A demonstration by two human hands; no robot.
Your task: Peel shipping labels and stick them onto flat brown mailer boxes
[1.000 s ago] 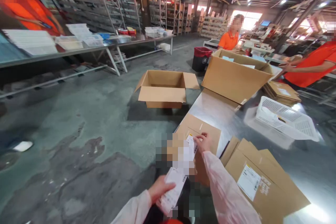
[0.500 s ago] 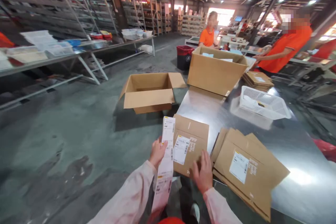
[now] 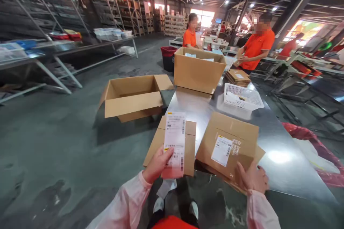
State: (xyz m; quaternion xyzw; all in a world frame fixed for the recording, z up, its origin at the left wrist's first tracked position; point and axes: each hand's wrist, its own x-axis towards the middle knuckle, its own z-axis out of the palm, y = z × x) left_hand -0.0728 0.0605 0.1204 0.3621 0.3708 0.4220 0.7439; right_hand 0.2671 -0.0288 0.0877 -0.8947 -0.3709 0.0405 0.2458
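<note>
My left hand (image 3: 159, 162) pinches a strip of printed shipping labels (image 3: 174, 128), thumb on the front, its lower end hanging down. Behind the strip, at the table's left edge, lies a flat cardboard carton (image 3: 190, 150); the strip hides much of its face. To the right is a stack of flat cardboard cartons, the top carton (image 3: 204, 146) bearing a white label (image 3: 221, 150) and white print. Resting at the lower right corner of that stack, my right hand (image 3: 254, 177) touches the cardboard with its thumb and fingers spread.
A metal table (image 3: 279, 171) carries a white plastic basket (image 3: 243, 96), a large box (image 3: 199, 71) and more flat cartons (image 3: 238, 78). An open box (image 3: 134, 94) stands left of the table. Two people in orange are beyond; red plastic sheeting (image 3: 322, 157) lies at right.
The labelled carton has gone from the left onto the right stack, leaving a carton without a visible label. My right hand moved right; the label strip now faces me. The view swung right.
</note>
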